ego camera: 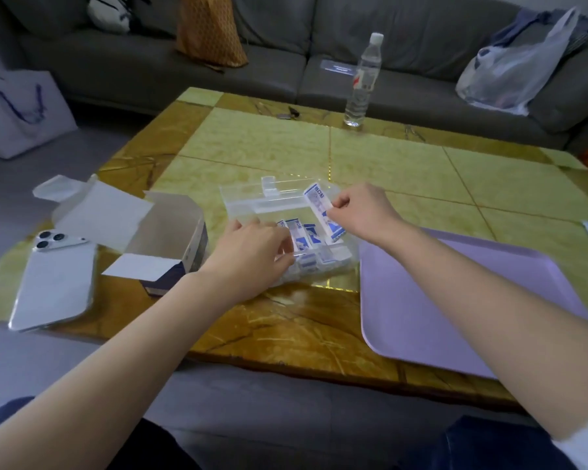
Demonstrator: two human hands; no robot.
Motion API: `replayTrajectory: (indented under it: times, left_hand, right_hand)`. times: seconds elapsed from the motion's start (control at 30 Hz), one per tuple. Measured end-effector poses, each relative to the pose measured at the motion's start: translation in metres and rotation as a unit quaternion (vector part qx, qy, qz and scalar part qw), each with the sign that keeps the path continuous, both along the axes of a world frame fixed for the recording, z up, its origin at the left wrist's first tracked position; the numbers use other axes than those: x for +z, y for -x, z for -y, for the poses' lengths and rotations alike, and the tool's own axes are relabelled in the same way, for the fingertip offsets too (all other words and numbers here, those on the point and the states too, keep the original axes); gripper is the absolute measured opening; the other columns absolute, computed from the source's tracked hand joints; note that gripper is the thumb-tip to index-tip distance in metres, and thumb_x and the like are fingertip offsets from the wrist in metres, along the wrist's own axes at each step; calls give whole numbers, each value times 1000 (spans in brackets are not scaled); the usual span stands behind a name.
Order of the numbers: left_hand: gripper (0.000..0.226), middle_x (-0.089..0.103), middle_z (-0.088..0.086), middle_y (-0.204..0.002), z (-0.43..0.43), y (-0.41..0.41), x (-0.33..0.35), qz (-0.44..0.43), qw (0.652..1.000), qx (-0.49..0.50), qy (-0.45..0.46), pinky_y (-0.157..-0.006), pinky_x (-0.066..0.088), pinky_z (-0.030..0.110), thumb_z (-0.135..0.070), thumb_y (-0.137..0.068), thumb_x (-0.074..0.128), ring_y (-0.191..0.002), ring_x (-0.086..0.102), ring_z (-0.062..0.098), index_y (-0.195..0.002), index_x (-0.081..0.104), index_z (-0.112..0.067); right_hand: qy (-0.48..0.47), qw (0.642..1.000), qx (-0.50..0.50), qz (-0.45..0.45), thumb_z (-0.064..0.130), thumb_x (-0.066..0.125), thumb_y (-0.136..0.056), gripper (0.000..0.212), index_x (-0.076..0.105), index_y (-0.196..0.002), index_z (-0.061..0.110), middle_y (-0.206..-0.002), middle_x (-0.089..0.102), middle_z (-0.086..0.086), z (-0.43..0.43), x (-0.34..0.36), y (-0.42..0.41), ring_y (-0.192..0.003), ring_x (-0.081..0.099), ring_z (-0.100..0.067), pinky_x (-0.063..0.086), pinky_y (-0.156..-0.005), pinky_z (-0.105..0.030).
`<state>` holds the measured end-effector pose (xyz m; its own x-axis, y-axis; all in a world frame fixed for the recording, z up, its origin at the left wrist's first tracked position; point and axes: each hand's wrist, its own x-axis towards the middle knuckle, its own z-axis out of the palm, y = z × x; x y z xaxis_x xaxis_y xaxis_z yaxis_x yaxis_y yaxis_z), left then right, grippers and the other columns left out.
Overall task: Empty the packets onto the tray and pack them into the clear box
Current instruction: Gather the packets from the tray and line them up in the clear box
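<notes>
Packing step in hand; my right hand point(357, 212) pinches one packet point(319, 206) above the clear box point(245, 201); my left hand point(252, 256) grips the filed packets point(302, 239) inside; next, I judge, slot it beside them.

Lilac tray point(455, 300), blue-white packets point(306, 239), clear box point(245, 198), yellow marbled tbl point(387, 171).

The upraised packet point(320, 212) bears the blue characters 创口贴 at its top end (the finer print below is too blurred to read). The packets point(301, 240) standing in the clear box point(342, 266) show similar blue print, illegible. The label on the water bottle point(363, 79) carries a red mark that cannot be read.
</notes>
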<state>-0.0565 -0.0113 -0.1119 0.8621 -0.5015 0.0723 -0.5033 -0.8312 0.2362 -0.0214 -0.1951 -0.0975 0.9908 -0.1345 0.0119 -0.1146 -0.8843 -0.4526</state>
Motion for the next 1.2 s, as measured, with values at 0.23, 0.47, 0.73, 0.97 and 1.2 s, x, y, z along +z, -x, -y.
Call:
replayTrajectory:
  times: [0.23,0.47,0.73,0.97,1.2]
  left_hand:
    - [12,62,-9,-105,-2,-3,-4,2,999,3,41,-84,25,29,-30,-95,50,-104,53,16,-101,59,-25]
    - [11,63,-9,-102,-1,-5,-6,-14,998,13,67,-82,24,29,-25,-94,49,-99,55,14,-98,59,-25]
    - [11,63,-9,-100,0,-6,-4,-23,997,18,69,-84,25,29,-26,-94,49,-98,54,13,-99,59,-25]
    - [11,64,-8,-98,1,-6,-4,-27,997,20,66,-85,26,29,-26,-95,50,-97,54,13,-100,60,-24]
    - [11,62,-9,-98,1,-6,-3,-25,998,18,61,-86,27,30,-23,-94,50,-96,53,13,-98,60,-25]
  right_hand:
    - [87,990,-27,-108,8,52,-79,29,39,-53,13,-25,42,9,-8,-25,-27,-61,47,-24,29,-45,-18]
    - [146,978,-3,-150,5,51,-81,30,43,-53,12,-57,48,-4,-9,-29,-33,-51,50,-20,27,-39,-18]
    - [183,964,11,-193,19,60,-87,38,40,-55,12,-57,42,-1,-9,-32,-38,-60,48,-22,25,-42,-20]
    - [168,967,6,-192,17,66,-81,23,50,-66,8,-60,45,-4,-11,-36,-39,-54,45,-18,27,-41,-19]
    - [138,977,-2,-165,3,46,-85,30,40,-57,10,-58,41,-3,-13,-36,-38,-63,47,-25,28,-43,-19]
